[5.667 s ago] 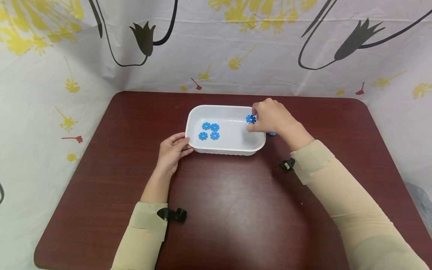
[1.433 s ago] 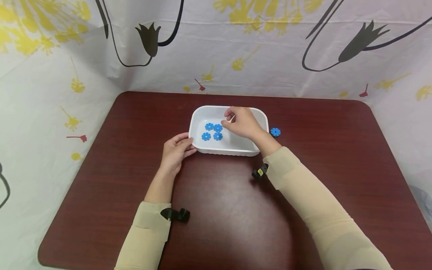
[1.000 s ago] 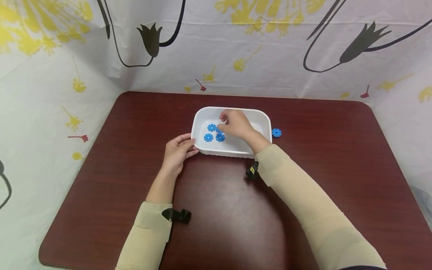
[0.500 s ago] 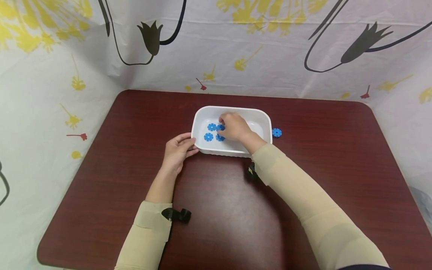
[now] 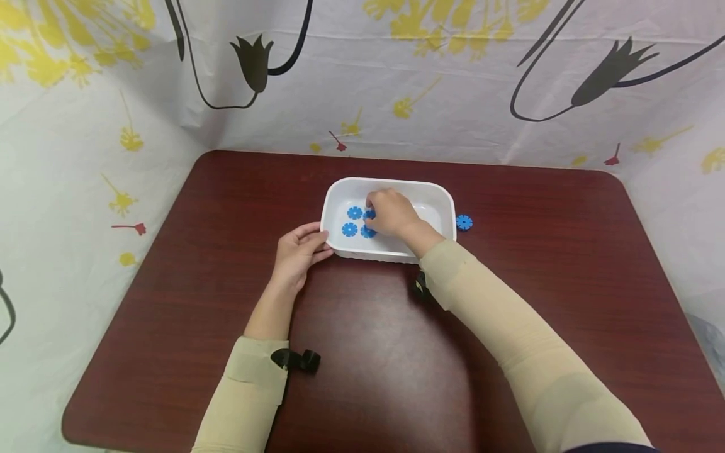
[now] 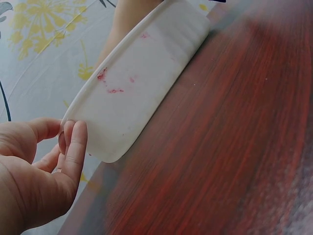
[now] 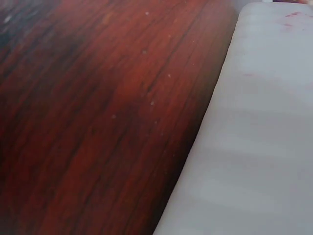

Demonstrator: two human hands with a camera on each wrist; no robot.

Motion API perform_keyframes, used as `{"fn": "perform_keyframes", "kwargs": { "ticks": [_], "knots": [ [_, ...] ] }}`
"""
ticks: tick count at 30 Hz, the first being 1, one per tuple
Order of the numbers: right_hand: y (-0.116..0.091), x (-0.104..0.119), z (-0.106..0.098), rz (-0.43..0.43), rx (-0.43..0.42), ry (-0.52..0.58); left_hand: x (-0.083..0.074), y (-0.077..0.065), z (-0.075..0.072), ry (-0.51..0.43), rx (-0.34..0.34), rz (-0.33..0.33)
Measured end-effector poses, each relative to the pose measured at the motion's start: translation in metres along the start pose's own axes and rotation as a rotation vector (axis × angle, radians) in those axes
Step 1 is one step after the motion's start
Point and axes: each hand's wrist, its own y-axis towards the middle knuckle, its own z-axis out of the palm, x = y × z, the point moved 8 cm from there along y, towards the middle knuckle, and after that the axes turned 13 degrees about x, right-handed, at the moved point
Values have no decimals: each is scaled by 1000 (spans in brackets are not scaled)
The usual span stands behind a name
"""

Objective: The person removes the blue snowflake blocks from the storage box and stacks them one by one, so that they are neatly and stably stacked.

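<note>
Blue discs (image 5: 349,229) lie in the white tray (image 5: 436,206), some partly hidden by the right hand (image 5: 393,214), its grip narrow; whether it pinches one, I cannot tell. It reaches farther left than earlier. The left hand (image 5: 297,255) pinches the tray's rim. Only the wrist views show red smears (image 6: 101,75) outside.

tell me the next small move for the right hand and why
Probably pinch the farther partly covered notched blue disc: the right hand has thumb and forefinger on either side of it in the head view, though whether they touch it is hidden. The left hand holds the white tray by its left end, which should steady it.
</note>
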Motion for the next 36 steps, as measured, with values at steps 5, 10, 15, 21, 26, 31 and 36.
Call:
{"fn": "perform_keyframes", "kwargs": {
  "ticks": [5,10,15,21,26,31,36],
  "knots": [
    [-2,-2,2,-1,30,-11,0,0,0,5,-1,-5],
    [0,-4,3,-9,48,8,1,1,-1,11,-3,-9],
    [2,-8,2,-1,50,8,2,1,0,14,1,-9],
    [2,-10,2,-34,47,-15,1,0,0,8,1,-7],
    [2,-10,2,-48,47,-18,0,1,0,7,2,-3],
    [1,-13,-2,-26,33,-37,1,1,0,10,1,-6],
    [-2,-15,-4,-7,34,-46,1,1,-1,7,-1,-4]
  ]
}}
